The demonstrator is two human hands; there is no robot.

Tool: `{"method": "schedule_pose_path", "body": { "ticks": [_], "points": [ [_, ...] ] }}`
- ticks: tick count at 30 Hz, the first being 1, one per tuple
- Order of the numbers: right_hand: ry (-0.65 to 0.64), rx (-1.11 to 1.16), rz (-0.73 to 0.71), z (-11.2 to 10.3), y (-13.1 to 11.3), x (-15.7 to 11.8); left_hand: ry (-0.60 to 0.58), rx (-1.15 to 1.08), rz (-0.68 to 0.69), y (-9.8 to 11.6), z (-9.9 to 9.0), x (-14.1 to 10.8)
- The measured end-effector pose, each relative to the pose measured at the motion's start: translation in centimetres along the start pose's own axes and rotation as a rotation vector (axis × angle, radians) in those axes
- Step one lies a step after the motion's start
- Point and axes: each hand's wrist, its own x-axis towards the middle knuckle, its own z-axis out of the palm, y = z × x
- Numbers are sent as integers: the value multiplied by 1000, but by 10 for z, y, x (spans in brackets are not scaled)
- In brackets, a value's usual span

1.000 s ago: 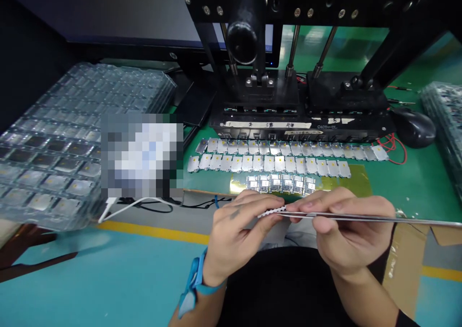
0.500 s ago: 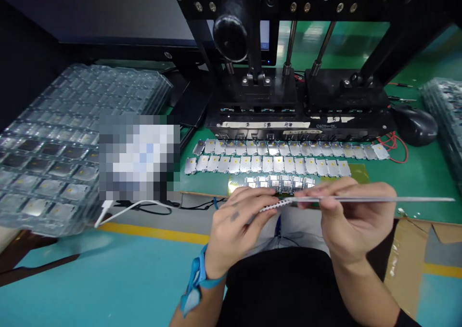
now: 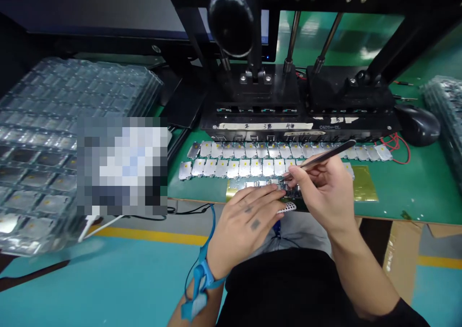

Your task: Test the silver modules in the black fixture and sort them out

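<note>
Pinching slim steel tweezers (image 3: 325, 156) in a narrow grip, the right hand (image 3: 325, 194) holds their tips at a row of small circuit modules (image 3: 288, 188) lying on gold film (image 3: 364, 185); whether the tips hold anything, I cannot tell. The left hand (image 3: 249, 221), its wrist in a blue anti-static strap (image 3: 200, 279), curls closely around a white perforated strip (image 3: 288, 207) just beside the modules. Rows of metal shield cans (image 3: 245, 168) lie behind on the green mat (image 3: 422, 192), below a black test fixture (image 3: 296, 120), and a stack of clear blister trays (image 3: 36, 124) sits off to the left.

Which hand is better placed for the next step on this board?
Probably right: the right hand holds tweezers with tips at the small circuit board; the left hand holds a perforated white strip.
</note>
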Motion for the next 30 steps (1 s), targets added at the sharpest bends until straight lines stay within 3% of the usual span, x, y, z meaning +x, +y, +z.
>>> {"method": "schedule_pose_path", "body": {
  "ticks": [30],
  "points": [
    [-5,-20,-30,-1,4,-4,16,-47,-36,0,0,6]
  ]
}}
